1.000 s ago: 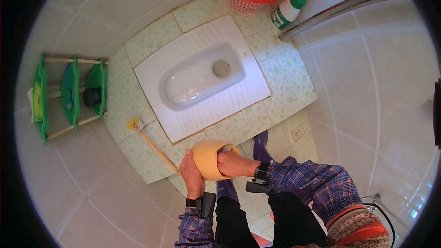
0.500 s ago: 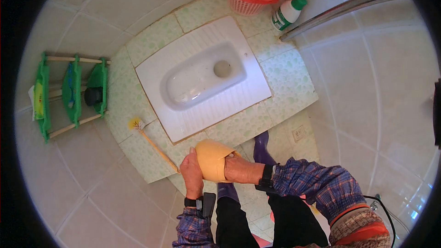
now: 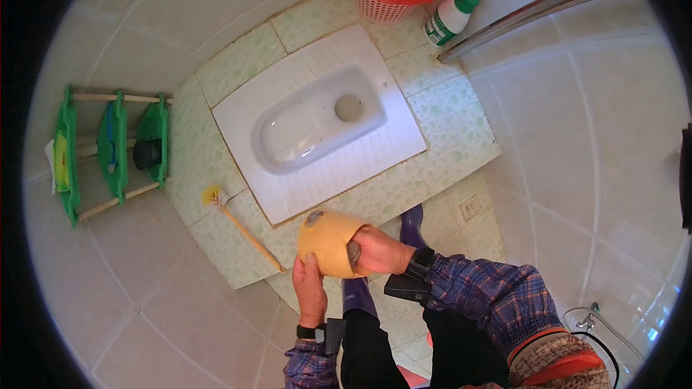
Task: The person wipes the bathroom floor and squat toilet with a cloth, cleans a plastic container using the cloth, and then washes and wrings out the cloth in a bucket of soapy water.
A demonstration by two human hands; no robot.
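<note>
A yellow, rounded, hollow scoop [image 3: 328,241], plastic-looking, is held between my two hands over the step edge in front of me. My left hand [image 3: 309,284] grips its lower left side, thumb up against the outer wall. At the open right end, my right hand [image 3: 382,248] is closed at the rim, its fingers partly hidden. Something greyish-brown [image 3: 353,252] shows by these fingers inside the mouth; what it is, I cannot make out. A grey patch [image 3: 315,218] marks the scoop's upper left. A yellow-handled toilet brush [image 3: 249,232] lies on the tiles left of the scoop.
Beyond my hands a white squat toilet [image 3: 241,140] is set in the raised tiled floor. A red-rimmed basket [image 3: 393,9] and a white bottle with green cap [image 3: 448,23] stand behind it. On the left hangs a green shelf rack [image 3: 115,137]. A floor drain [image 3: 471,207] lies at right.
The scoop has turned in my hands, bringing the grey patch into view. My left hand has shifted down along its side, and my right hand has rotated at the mouth.
</note>
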